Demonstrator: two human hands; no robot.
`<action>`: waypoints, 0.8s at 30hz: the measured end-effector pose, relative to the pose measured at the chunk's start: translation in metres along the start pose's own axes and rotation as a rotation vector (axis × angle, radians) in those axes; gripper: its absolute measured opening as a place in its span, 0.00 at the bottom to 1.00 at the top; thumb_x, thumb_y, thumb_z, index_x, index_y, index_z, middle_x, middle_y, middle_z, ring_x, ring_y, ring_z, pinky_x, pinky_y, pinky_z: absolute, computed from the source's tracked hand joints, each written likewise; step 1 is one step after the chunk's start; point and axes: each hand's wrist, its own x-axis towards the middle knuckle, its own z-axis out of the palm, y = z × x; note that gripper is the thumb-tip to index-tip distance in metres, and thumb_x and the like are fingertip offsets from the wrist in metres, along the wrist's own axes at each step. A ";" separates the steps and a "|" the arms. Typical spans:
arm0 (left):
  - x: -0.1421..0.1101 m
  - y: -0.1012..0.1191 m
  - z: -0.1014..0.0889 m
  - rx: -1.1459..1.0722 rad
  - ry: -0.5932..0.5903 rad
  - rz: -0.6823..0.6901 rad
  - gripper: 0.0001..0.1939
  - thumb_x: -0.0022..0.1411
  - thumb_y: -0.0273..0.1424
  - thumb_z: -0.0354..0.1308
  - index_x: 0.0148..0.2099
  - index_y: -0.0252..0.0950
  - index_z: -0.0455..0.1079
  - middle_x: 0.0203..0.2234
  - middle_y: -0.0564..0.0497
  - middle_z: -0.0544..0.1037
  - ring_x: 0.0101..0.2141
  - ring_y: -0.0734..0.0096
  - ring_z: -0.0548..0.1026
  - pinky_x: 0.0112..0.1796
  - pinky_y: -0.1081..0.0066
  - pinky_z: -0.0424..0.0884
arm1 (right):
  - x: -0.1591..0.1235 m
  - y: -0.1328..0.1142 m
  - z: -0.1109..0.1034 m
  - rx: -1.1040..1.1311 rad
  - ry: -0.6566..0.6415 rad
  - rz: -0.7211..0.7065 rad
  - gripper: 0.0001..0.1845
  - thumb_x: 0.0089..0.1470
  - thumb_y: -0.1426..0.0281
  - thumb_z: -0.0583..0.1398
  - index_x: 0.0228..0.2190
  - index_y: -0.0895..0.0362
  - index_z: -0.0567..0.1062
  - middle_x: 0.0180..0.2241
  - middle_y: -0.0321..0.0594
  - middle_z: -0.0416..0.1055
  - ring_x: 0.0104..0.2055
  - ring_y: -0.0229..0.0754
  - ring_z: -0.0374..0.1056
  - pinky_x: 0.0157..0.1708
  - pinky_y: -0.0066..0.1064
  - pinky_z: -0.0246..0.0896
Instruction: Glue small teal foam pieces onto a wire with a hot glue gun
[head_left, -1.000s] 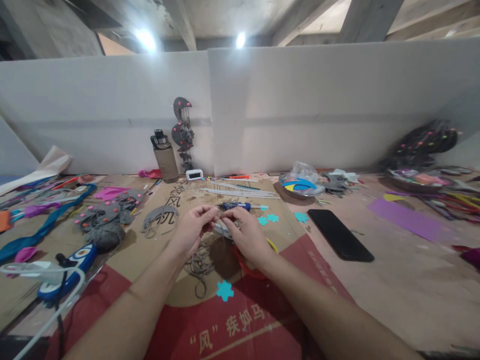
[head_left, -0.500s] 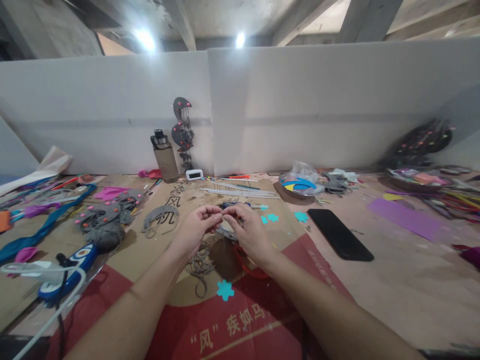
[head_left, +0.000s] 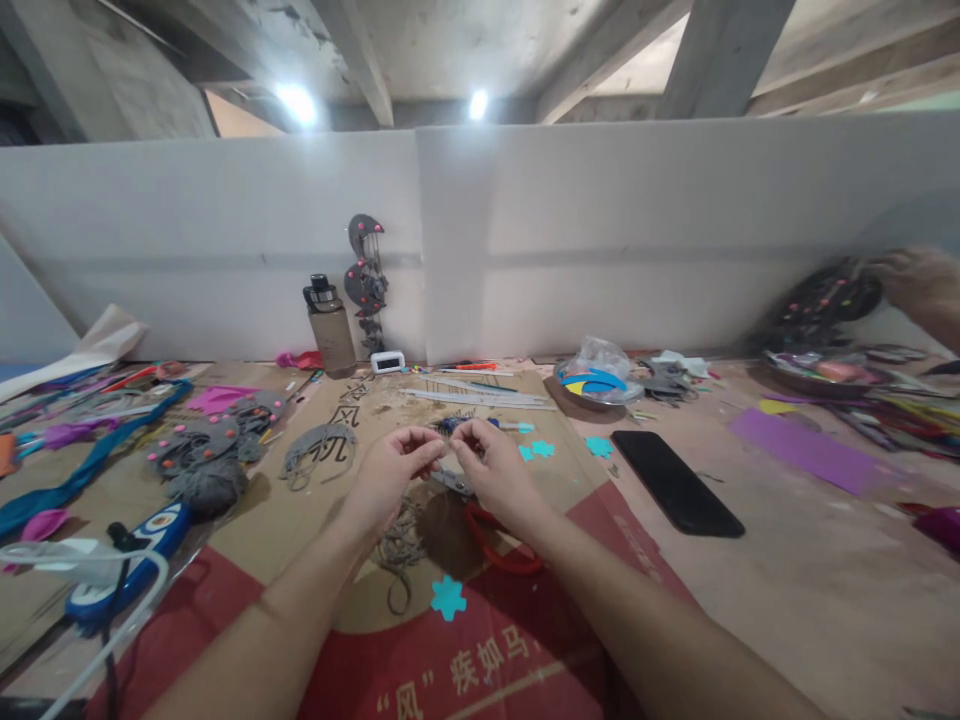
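Note:
Both hands meet over the cardboard, fingertips almost touching. The thumb and fingers of my left hand [head_left: 401, 475] are pinched together, and so are those of my right hand [head_left: 495, 470]. Whatever lies between the fingertips is too small to make out. Beneath my right hand lie scissors with red handles [head_left: 501, 552], partly hidden by it. A tangle of grey cord [head_left: 401, 545] rests below my left hand. Nearer me, a turquoise flower-shaped cutout [head_left: 448, 598] lies flat. Behind my right hand is a blue-handled tool [head_left: 480, 424], partly covered.
A black phone [head_left: 675, 483] lies right of the cardboard [head_left: 259, 525]. At the back stand a bottle [head_left: 330, 328] and a small white clock [head_left: 388, 362]. Grey felt pieces [head_left: 214, 440] lie left. Another person's hand [head_left: 919, 280] touches a dark hanging ornament [head_left: 821, 305] at far right.
The view has tilted up slightly, so the table sits lower. My pinched fingertips remain close together. Another person's hand has come in at far right, and the dark ornament there has shifted left.

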 end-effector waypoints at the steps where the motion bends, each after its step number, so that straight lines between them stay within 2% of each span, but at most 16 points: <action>1: 0.000 0.000 0.000 -0.025 0.019 0.005 0.12 0.47 0.35 0.65 0.32 0.32 0.72 0.24 0.52 0.73 0.23 0.79 0.67 0.26 0.77 0.62 | 0.001 0.003 0.001 0.047 0.020 0.044 0.07 0.53 0.68 0.53 0.25 0.56 0.66 0.26 0.36 0.65 0.31 0.38 0.60 0.32 0.30 0.53; 5: 0.002 -0.001 -0.001 -0.033 0.056 0.025 0.14 0.51 0.40 0.62 0.33 0.32 0.73 0.24 0.50 0.75 0.23 0.77 0.69 0.26 0.76 0.62 | 0.004 0.008 0.003 0.229 0.010 0.137 0.09 0.52 0.65 0.54 0.27 0.57 0.68 0.27 0.35 0.66 0.30 0.38 0.61 0.32 0.30 0.55; 12: -0.003 0.002 0.004 0.262 0.032 0.148 0.11 0.49 0.35 0.63 0.32 0.33 0.72 0.22 0.53 0.73 0.26 0.75 0.68 0.29 0.75 0.63 | 0.001 0.007 0.010 0.378 -0.036 0.169 0.09 0.51 0.63 0.57 0.30 0.56 0.68 0.29 0.34 0.66 0.32 0.37 0.62 0.34 0.29 0.57; 19: -0.004 0.002 0.006 0.315 0.039 0.170 0.13 0.49 0.38 0.62 0.31 0.34 0.69 0.23 0.53 0.71 0.26 0.75 0.66 0.28 0.75 0.62 | -0.001 0.008 0.010 0.402 -0.060 0.145 0.08 0.51 0.66 0.57 0.33 0.56 0.66 0.30 0.34 0.65 0.32 0.36 0.62 0.33 0.28 0.58; 24: -0.004 0.002 0.002 0.386 0.006 0.174 0.13 0.50 0.39 0.62 0.29 0.34 0.68 0.23 0.54 0.70 0.26 0.74 0.66 0.28 0.74 0.60 | -0.003 0.006 0.006 0.282 -0.035 0.082 0.09 0.51 0.67 0.57 0.35 0.56 0.66 0.31 0.36 0.66 0.33 0.37 0.63 0.34 0.30 0.59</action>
